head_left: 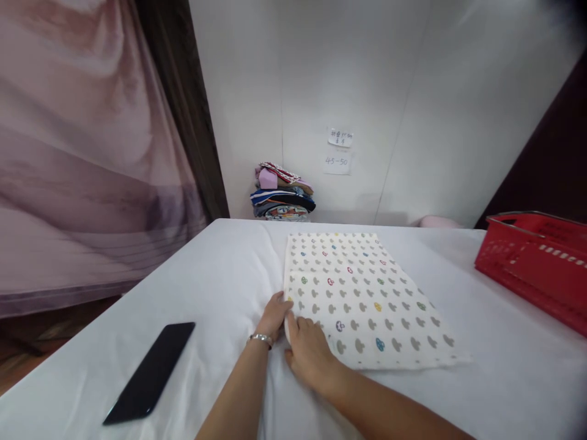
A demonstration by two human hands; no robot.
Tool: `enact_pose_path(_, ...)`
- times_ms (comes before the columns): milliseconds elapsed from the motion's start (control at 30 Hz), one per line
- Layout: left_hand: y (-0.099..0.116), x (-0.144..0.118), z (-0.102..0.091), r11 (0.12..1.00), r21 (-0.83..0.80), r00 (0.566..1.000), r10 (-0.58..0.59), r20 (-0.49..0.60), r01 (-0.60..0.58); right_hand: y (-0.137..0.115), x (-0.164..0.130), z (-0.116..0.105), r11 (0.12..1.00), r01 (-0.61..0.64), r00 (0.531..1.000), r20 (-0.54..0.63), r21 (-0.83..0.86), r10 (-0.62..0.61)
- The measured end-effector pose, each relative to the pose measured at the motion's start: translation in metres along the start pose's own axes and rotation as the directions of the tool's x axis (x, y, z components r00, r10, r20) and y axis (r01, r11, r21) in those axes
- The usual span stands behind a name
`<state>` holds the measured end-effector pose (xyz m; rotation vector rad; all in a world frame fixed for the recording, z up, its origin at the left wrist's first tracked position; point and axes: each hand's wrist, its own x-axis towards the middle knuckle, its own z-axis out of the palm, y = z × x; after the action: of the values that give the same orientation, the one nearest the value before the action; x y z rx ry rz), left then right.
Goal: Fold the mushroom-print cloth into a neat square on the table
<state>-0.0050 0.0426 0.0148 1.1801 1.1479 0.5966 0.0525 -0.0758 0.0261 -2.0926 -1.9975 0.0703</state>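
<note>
Phone (153,371) lies on a white-covered table (220,272). The left hand (274,315) and right hand (310,349) touch the left edge of a mushroom-print cloth (364,293), mid-table; whether they pinch it, I cannot tell. It looks already spread flat, that edge not yet free. Red basket (534,269) at right.

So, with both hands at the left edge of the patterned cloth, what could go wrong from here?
The patterned cloth might crease if the left hand and right hand pull its edge unevenly. The white cover beneath is wrinkled and could bunch up. The black phone lies on that cover, so it might slide if the cover is dragged.
</note>
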Motion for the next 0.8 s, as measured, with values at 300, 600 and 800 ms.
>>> enact_pose_path(300,0.002,-0.002,-0.001,0.989,-0.149,0.995,0.007,0.096,0.008,-0.006,0.022,-0.006,0.993,-0.091,0.995,0.029,-0.078,0.093)
enact_pose_path(600,0.004,-0.002,-0.004,0.978,-0.202,0.993,-0.022,0.118,0.046,-0.004,-0.004,-0.038,0.996,0.085,0.983,0.158,0.030,-0.089)
enact_pose_path(800,0.006,-0.005,-0.006,0.960,-0.276,0.994,-0.018,0.112,0.048,0.003,-0.071,-0.084,0.956,0.163,0.931,0.284,0.245,-0.231)
